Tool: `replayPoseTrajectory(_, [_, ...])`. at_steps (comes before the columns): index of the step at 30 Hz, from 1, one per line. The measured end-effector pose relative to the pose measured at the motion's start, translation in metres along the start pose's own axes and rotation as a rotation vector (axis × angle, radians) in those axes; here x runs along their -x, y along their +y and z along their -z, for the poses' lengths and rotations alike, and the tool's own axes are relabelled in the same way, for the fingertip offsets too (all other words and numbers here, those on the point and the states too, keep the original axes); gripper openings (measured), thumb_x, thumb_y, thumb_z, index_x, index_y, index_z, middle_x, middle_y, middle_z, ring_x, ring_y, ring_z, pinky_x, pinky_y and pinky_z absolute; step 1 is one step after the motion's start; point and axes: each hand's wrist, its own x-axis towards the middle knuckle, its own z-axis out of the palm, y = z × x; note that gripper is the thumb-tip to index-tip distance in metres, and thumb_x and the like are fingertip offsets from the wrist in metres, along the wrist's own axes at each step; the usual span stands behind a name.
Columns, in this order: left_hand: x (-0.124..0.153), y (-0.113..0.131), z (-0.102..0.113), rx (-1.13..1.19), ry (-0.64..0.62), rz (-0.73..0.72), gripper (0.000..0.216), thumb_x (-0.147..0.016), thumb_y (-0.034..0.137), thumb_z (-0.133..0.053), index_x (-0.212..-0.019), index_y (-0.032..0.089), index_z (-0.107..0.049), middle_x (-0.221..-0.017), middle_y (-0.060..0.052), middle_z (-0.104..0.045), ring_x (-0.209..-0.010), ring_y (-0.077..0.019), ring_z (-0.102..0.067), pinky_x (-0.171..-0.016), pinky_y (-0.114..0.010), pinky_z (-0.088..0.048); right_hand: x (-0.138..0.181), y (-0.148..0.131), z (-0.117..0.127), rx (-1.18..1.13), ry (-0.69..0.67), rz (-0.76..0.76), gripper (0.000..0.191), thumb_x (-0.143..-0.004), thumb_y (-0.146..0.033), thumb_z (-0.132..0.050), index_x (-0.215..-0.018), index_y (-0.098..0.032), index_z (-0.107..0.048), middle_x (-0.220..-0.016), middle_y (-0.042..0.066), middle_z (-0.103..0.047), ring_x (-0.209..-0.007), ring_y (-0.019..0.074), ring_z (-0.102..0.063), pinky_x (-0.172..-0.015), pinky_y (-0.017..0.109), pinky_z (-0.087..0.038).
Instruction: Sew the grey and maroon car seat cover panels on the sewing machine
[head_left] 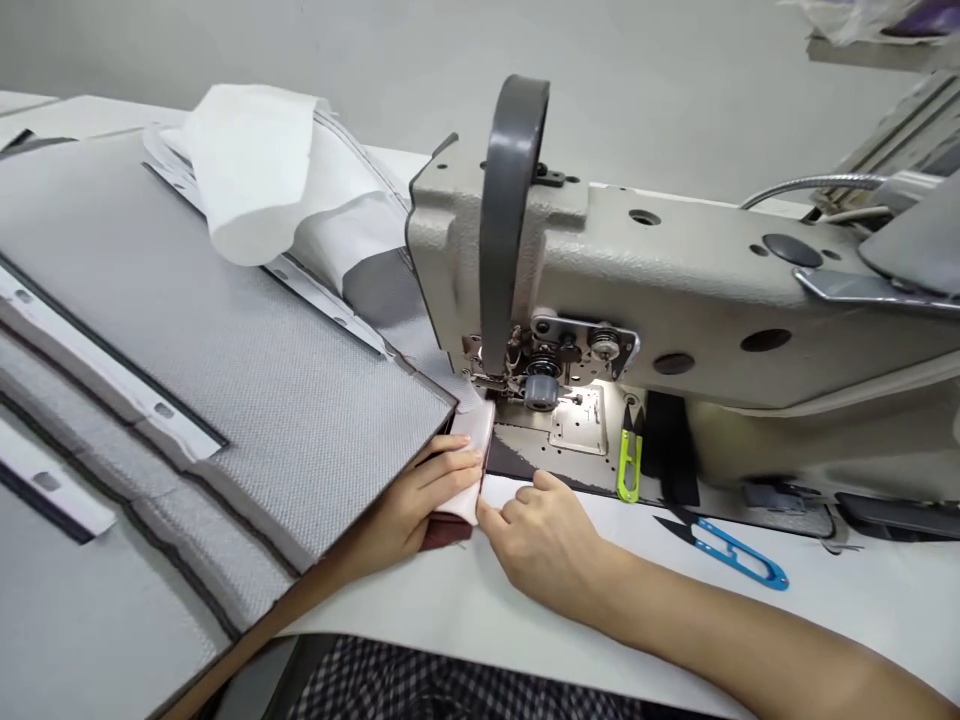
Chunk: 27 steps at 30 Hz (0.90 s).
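Observation:
A folded pale pink fabric piece (466, 480) with a dark red edge lies at the front of the sewing machine (600, 270), its far end close to the presser foot area. Across its top rest the fingers of my left hand (431, 490), stretched out flat; the thumb is hidden, and the forearm passes beneath the grey panel. My right hand (544, 540) is closed at the near right edge of the fabric, fingers curled and a fingertip against the edge. Dark red fabric (445, 532) shows beneath my left hand.
A large grey woven panel (247, 370) with white slotted strips covers the left side. White sheet material (255, 170) curls over its back. Yellow-green thread snips (630, 455) lie on the machine bed, and blue thread snips (739, 553) lie on the white table (862, 600) right of my hand.

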Motion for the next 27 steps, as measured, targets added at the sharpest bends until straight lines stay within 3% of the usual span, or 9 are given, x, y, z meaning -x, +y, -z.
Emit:
replayPoseTrajectory(5, [-0.009,-0.018,-0.007,0.077,0.002,-0.004,0.043,-0.091,0.030,-0.062,-0.131,0.015,-0.056,-0.133,-0.014,-0.058,-0.135,-0.0254,-0.042,-0.113,-0.041,-0.042,-0.007,0.013,-0.007,0.002,0.038,-0.036,0.013,-0.077,-0.004,-0.053,-0.083,-0.016,-0.054,-0.058,0.000,-0.063,-0.050,0.0143,-0.055,-0.059,0.032,-0.019])
replayPoseTrajectory(11, [-0.025,-0.028,-0.002,0.031,0.004,0.002,0.029,-0.093,0.023,-0.058,-0.121,0.013,-0.060,-0.126,-0.012,-0.060,-0.131,-0.0234,-0.043,-0.114,-0.040,-0.039,-0.015,0.023,-0.011,0.068,0.081,-0.074,0.017,-0.076,-0.002,-0.050,-0.085,-0.015,-0.056,-0.054,-0.001,-0.059,-0.048,0.0139,-0.052,-0.058,0.033,-0.017])
replayPoseTrajectory(17, [-0.030,-0.029,0.005,0.097,0.000,-0.038,0.033,-0.094,0.010,-0.042,-0.121,0.016,-0.059,-0.121,-0.011,-0.062,-0.123,-0.0236,-0.047,-0.108,-0.043,-0.043,-0.015,0.025,-0.008,0.024,0.061,-0.058,0.017,-0.082,-0.003,-0.049,-0.090,-0.015,-0.058,-0.059,-0.001,-0.061,-0.052,0.0132,-0.053,-0.060,0.032,-0.020])
replayPoseTrajectory(24, [-0.028,-0.025,0.008,0.013,0.005,-0.103,0.022,-0.094,0.022,-0.056,-0.114,0.018,-0.063,-0.115,-0.006,-0.067,-0.122,-0.0233,-0.046,-0.107,-0.038,-0.043,-0.012,0.019,-0.004,-0.070,-0.005,-0.034,0.029,-0.082,-0.006,-0.049,-0.108,-0.013,-0.060,-0.062,-0.001,-0.064,-0.054,0.0142,-0.056,-0.060,0.033,-0.022])
replayPoseTrajectory(27, [-0.019,-0.026,0.001,0.046,0.066,-0.053,0.025,-0.097,0.020,-0.050,-0.120,0.018,-0.061,-0.117,-0.005,-0.066,-0.125,-0.0192,-0.046,-0.107,-0.032,-0.043,-0.012,0.018,-0.004,-0.059,-0.007,-0.032,0.024,-0.082,-0.005,-0.050,-0.102,-0.014,-0.061,-0.060,-0.001,-0.064,-0.052,0.0134,-0.055,-0.060,0.032,-0.022])
